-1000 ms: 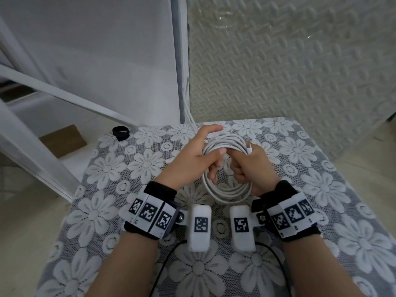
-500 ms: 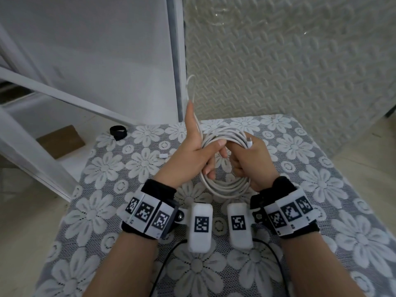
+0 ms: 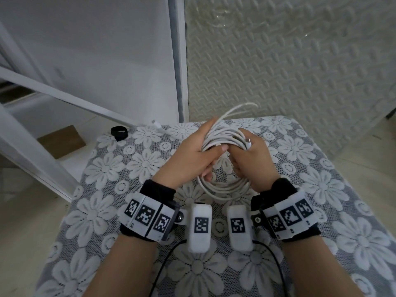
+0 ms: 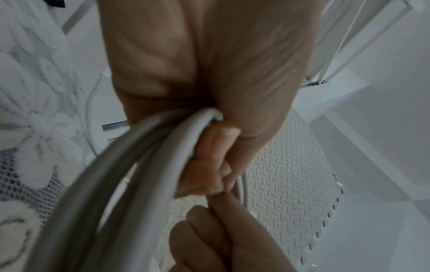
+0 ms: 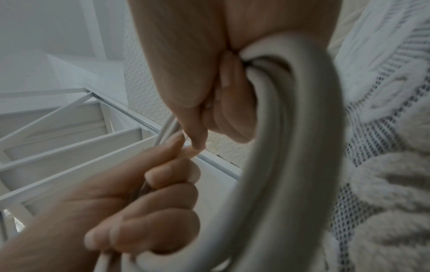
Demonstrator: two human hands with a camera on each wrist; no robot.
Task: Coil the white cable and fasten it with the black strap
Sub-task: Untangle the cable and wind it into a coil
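The white cable (image 3: 222,187) hangs as a coil of several loops above the table's middle. My right hand (image 3: 250,159) grips the top of the coil, a plug end (image 3: 248,144) sticking out over its knuckles. My left hand (image 3: 199,153) holds the same bundle from the left, thumb across the strands. A loose loop (image 3: 240,108) arcs up behind the hands, and the other plug (image 3: 156,124) trails at the far edge. The black strap (image 3: 119,132) lies curled at the table's far left corner. Both wrist views show cable strands (image 4: 130,165) (image 5: 286,147) running through curled fingers.
A flower-patterned lace cloth (image 3: 321,189) covers the table. A white metal frame (image 3: 42,133) slants along the left side, with a brown board (image 3: 62,142) on the floor behind it. A textured wall panel (image 3: 278,61) stands just past the far edge. Black wrist-camera wires (image 3: 162,269) trail near me.
My left hand came back down from its raised, finger-up pose and laid a new loop onto the bundle. The cable's free end has swung toward the far left edge.
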